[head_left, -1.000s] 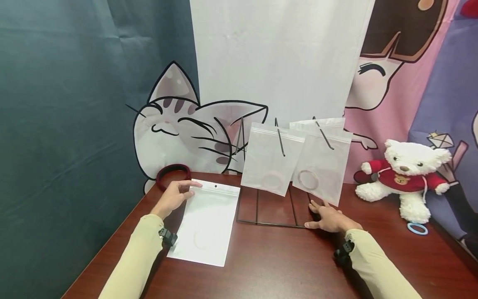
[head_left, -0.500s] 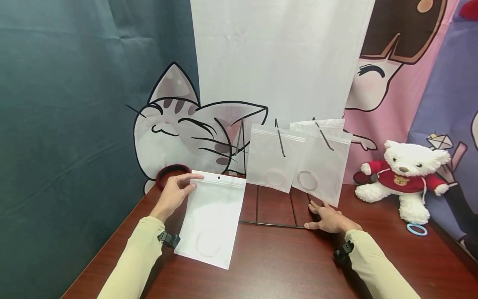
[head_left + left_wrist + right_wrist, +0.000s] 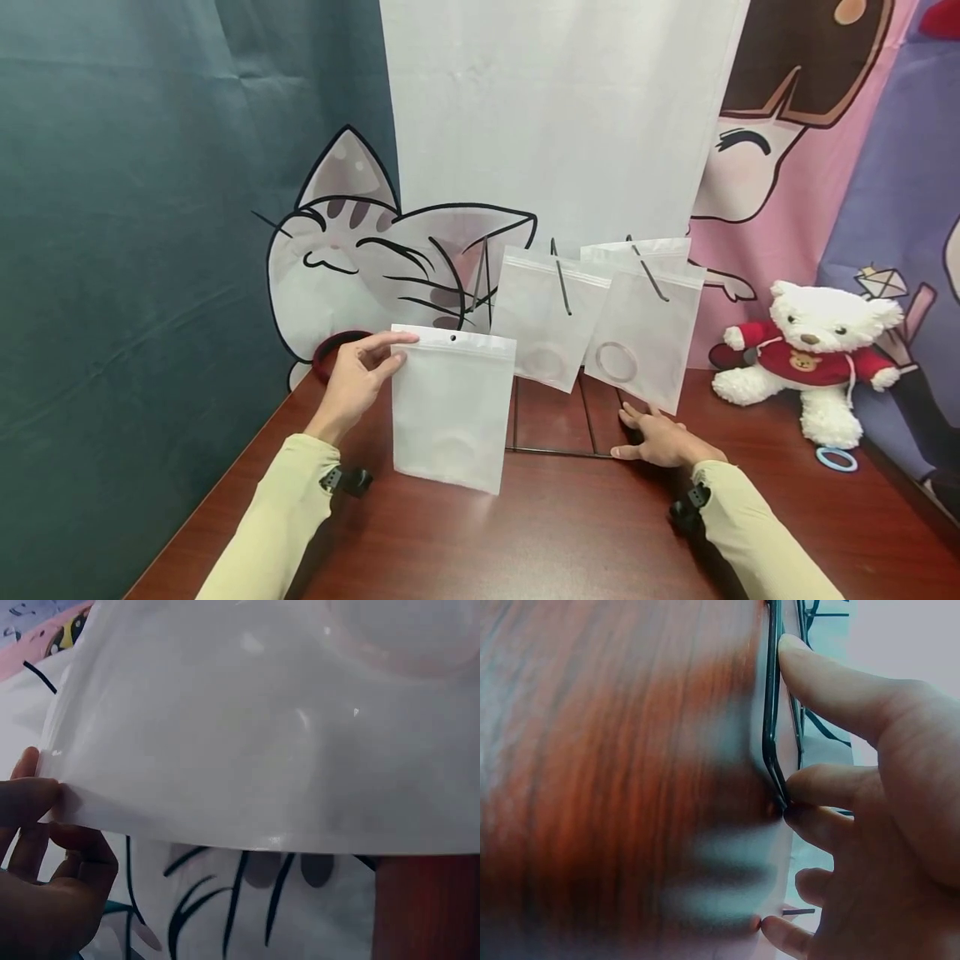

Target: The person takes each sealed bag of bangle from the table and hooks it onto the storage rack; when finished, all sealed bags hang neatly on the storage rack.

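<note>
A white zip bag [image 3: 450, 408] with a punched hole in its top strip hangs upright above the table, a faint ring shape showing near its bottom. My left hand [image 3: 351, 385] pinches its upper left corner between thumb and fingers. In the left wrist view the bag [image 3: 210, 742] fills most of the picture, with a pinkish ring [image 3: 420, 664] dimly visible through it. At the front right corner of a black wire rack [image 3: 555, 452], my right hand [image 3: 663, 437] rests with fingers spread. The right wrist view has its thumb [image 3: 832, 679] touching the wire.
Several similar bags hang on the rack, such as a left one [image 3: 551, 321] and a right one [image 3: 645, 333]. The leftmost hook [image 3: 480, 275] carries no bag. A dark red ring [image 3: 330, 354], a white teddy bear [image 3: 810, 358] and a blue ring [image 3: 836, 459] are on the table.
My left hand has lifted the bag from lying on the table to hanging upright, and moved it slightly right, towards the rack. My right hand has stayed on the rack's corner.
</note>
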`<state>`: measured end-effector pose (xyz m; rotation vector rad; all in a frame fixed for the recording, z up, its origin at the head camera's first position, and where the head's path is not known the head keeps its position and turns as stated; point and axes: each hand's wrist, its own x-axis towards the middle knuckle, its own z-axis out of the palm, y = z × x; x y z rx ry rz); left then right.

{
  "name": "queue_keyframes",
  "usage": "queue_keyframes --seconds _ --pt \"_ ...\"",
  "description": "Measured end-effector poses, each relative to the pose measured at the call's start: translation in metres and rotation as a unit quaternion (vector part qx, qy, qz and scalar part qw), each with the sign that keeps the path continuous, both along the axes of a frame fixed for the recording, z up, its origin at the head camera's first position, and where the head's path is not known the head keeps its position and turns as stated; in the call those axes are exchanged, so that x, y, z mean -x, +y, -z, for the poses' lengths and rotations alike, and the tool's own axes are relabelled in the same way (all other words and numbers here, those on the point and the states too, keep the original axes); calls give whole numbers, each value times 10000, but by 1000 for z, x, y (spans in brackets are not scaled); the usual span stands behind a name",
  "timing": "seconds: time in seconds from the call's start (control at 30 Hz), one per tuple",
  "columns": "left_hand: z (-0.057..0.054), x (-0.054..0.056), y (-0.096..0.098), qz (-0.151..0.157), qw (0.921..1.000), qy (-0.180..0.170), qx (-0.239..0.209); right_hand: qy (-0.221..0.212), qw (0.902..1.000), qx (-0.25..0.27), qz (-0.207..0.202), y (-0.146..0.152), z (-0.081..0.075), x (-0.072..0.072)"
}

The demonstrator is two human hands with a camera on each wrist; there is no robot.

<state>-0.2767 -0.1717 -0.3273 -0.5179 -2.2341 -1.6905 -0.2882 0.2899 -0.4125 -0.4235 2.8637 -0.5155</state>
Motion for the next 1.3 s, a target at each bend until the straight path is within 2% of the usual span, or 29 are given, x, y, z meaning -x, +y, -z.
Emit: queue_keyframes --seconds 0.27,0.5,0.63,0.9,1.13,1.3 --pt "-10 -6 15 153 9956 870 -304 -10 10000 20 54 0 2 1" --pt "-16 -8 27 203 9883 1176 -953 -2 10000 85 7 -2 4 0" --pt "-19 -7 33 302 9842 1386 -1058 40 10000 41 29 -1 5 0" --pt "-21 -4 38 177 9828 1453 -1122 69 10000 13 40 1 7 1" --pt "-22 2 42 275 9813 1536 -1126 93 9999 1 49 1 7 2" --pt "-21 7 42 179 9828 1488 -1082 131 9999 -5 19 0 8 0"
